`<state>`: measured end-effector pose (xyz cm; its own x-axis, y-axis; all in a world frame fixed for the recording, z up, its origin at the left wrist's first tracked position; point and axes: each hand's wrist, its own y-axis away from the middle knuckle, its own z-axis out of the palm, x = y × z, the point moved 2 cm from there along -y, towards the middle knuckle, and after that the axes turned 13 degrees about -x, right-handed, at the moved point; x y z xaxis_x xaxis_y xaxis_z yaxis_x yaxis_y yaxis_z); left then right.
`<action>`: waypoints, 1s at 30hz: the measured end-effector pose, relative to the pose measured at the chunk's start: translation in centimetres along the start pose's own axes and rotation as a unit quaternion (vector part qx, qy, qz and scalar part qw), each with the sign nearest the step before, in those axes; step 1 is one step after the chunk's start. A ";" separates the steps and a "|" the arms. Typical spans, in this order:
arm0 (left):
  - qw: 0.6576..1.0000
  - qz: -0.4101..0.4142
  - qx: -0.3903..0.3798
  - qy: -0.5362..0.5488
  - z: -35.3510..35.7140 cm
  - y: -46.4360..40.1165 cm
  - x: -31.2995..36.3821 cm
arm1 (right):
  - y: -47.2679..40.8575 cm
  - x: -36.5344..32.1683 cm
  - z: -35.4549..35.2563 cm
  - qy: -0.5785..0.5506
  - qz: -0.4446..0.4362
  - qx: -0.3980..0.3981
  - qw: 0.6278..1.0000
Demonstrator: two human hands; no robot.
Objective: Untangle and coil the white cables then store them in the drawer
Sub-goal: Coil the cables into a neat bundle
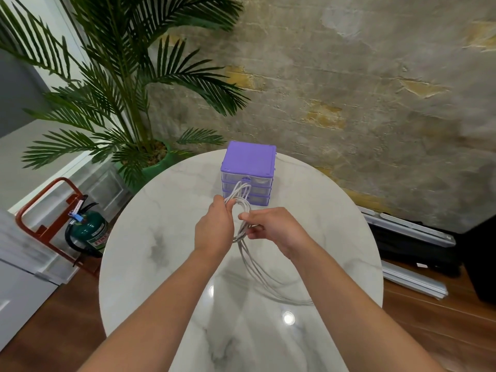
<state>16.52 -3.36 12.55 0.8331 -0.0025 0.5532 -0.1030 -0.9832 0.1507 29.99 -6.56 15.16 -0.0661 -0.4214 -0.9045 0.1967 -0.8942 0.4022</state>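
Seen from above: a round marble table [166,237], with a small purple drawer unit [248,171] standing at its far edge, all drawers pushed in. Just in front of the drawer unit, held above the tabletop, a bundle of white cables [243,210] partly gathered into loops, the upper loops rising against the unit's front. Gripped at the top of the loops by the left hand [214,228], fingers curled round several strands on the near-left side of the unit. Pinched lower down by the right hand [271,226], thumb and fingers closed on the strands just right of the left hand, the two hands close together but not touching. Below the hands, loose lengths of the same cables trailing down and sweeping in a wide arc across the marble, toward the near-right side away from the unit. Behind and to the left of the drawer unit, off the table, a potted palm [115,84] in a green pot. Farther left of the unit, on the floor, a green fire extinguisher [90,229] beside a red metal stand [40,210].
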 end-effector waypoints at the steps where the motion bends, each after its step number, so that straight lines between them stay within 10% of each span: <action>1: 1.000 -0.007 0.003 0.006 0.1 0.0 0.1 | -0.2 0.1 0.1 0.017 -0.003 0.017 1.000; 6: 1.000 -0.008 0.020 0.012 0.5 0.4 0.6 | -0.9 0.5 0.5 0.181 0.017 0.061 0.981; 13: 1.000 0.007 0.002 0.019 0.4 0.4 -0.7 | -0.2 -1.6 -1.2 -0.191 0.057 -0.051 0.979; 21: 0.999 -0.009 0.031 0.033 -0.2 0.4 -2.4 | 0.6 -0.6 -4.9 0.103 0.111 -0.054 0.987; 30: 0.987 -0.047 0.093 0.119 -0.6 -0.8 -2.2 | 0.2 4.2 -2.3 -0.274 0.006 0.012 0.962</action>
<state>14.49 -2.45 11.69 0.6799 0.1109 0.7249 0.0881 -0.9937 0.0694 31.95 -8.15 11.07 -0.5706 -0.4417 -0.6923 0.1787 -0.8896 0.4202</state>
